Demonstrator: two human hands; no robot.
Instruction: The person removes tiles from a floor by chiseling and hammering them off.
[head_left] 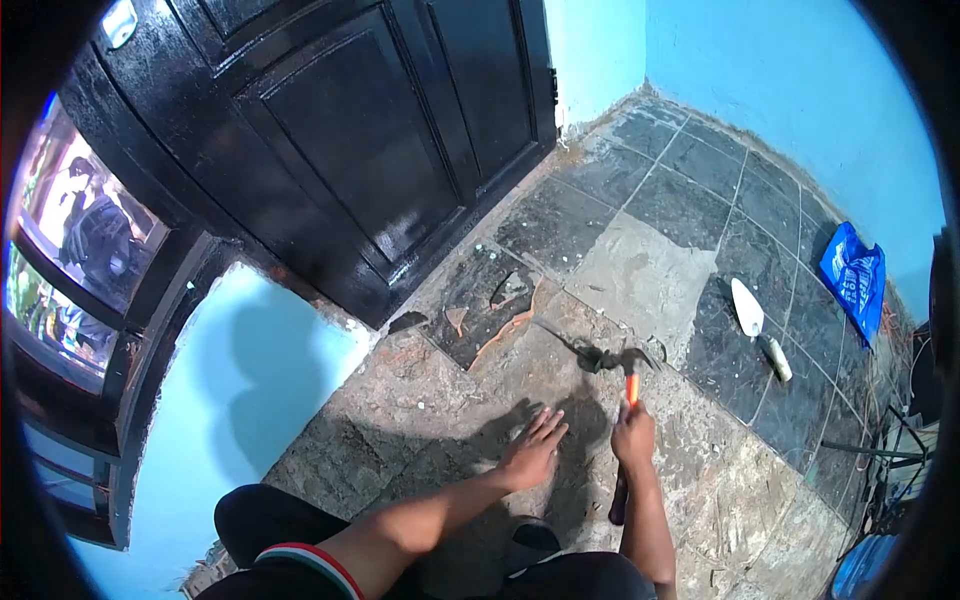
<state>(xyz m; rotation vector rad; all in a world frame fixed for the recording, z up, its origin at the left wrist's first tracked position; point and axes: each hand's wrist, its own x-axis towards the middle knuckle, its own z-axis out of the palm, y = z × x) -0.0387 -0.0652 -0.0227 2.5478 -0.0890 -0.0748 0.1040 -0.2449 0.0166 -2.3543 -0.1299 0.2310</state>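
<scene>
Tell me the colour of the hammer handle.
The hammer handle is orange near the head, dark below the right hand; head view.

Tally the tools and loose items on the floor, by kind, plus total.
hammer: 1, gripped in the right hand; the left hand lies flat on the floor
trowel: 1
blue bag: 1
Total: 3

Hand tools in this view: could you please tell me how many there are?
2. A hammer is gripped in the right hand; a trowel lies on the dark tiles to its right. Clutter at the right edge may hide more.
</scene>
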